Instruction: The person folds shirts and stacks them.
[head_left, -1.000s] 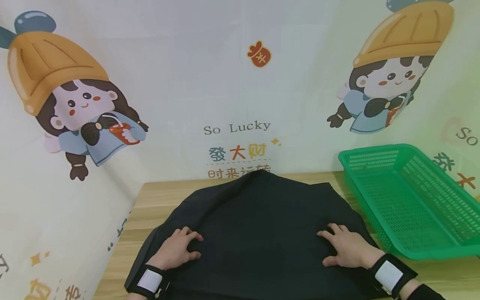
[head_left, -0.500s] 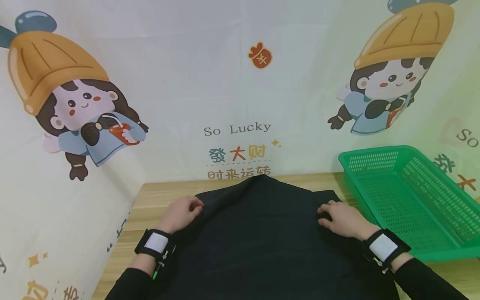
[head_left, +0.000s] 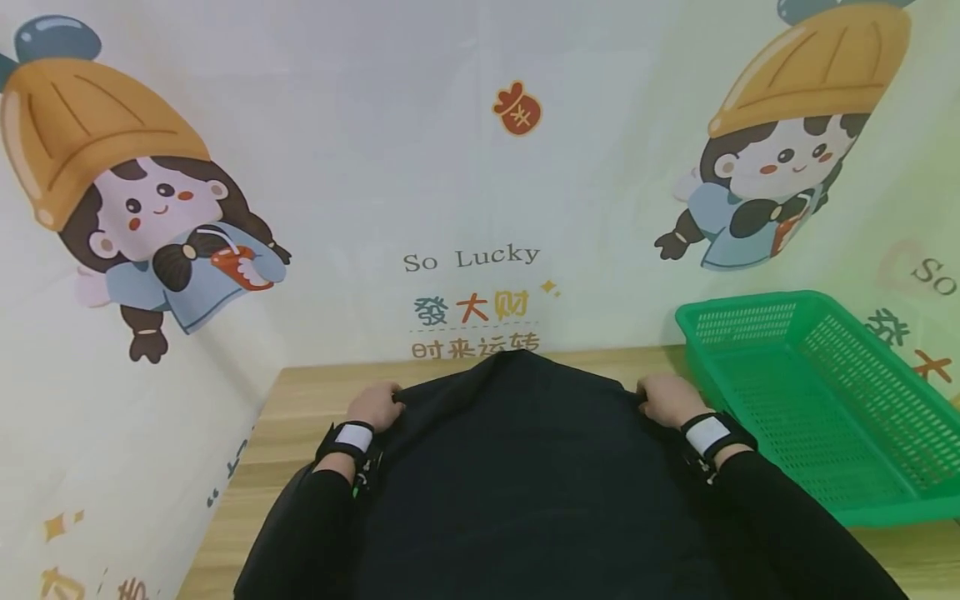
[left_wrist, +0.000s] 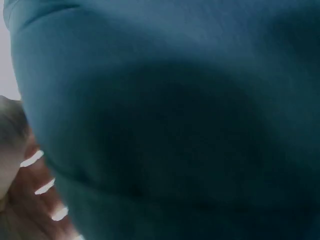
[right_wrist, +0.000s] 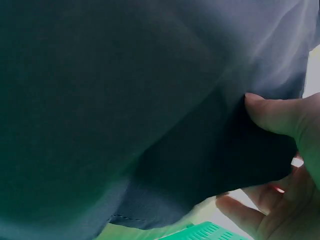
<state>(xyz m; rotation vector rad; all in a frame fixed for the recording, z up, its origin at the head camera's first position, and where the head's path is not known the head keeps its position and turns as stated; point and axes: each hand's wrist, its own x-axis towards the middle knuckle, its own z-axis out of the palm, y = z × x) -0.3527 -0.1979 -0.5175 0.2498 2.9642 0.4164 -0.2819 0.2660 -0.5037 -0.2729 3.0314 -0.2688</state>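
I see the left hand (head_left: 377,407) and right hand (head_left: 670,400) pinching the far edge of the black cloth (head_left: 517,483), grips well apart, presumably to hold it spread between them.

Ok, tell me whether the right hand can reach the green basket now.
Probably, after letting go: the right hand grips the black cloth, but the green basket is close beside it, top open.

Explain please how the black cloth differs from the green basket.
The cloth is black, the basket green. The cloth drapes softly; the basket looks stiff and full of holes. The left hand and right hand hold the cloth; neither holds the basket. Both are plain in colour.
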